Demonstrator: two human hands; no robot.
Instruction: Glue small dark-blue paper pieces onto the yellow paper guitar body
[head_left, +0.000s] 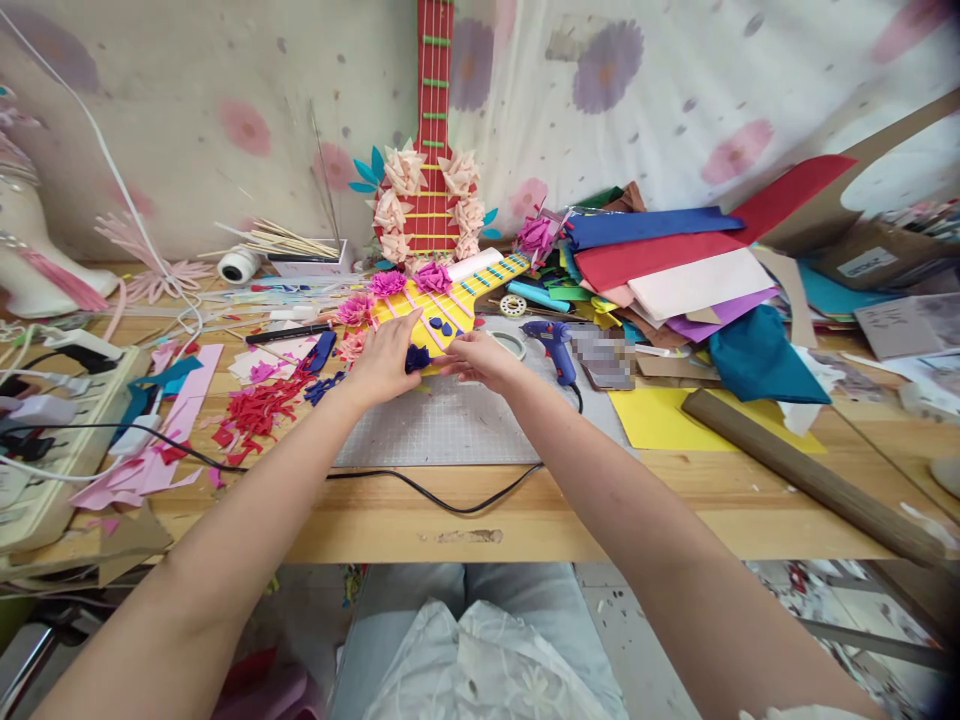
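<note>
Wooden worktop (pixel 525 510), pale and crowded, set against a white cloth (pixel 225 100) printed with faded flowers. A grey mat (pixel 442 430) lies at its middle. Left of the mat are red scraps (pixel 259 410) and a power strip (pixel 52 430) with cables. Right of the mat is a blue glue gun (pixel 551 345), with a heap of coloured foam sheets (pixel 660 260) beyond it. Behind the mat a red guitar (pixel 433 120) stands upright against the cloth.

At the mat's far edge lies a yellow guitar (pixel 450 305), flat, its neck angled away to the right, with pink strings and pink flowers. The left hand (pixel 382 365) curls over its left side, fingertips against a dark blue piece (pixel 415 358); whether it grips cannot be told. The right hand (pixel 480 360) has its fingers closed on the body's near edge.
</note>
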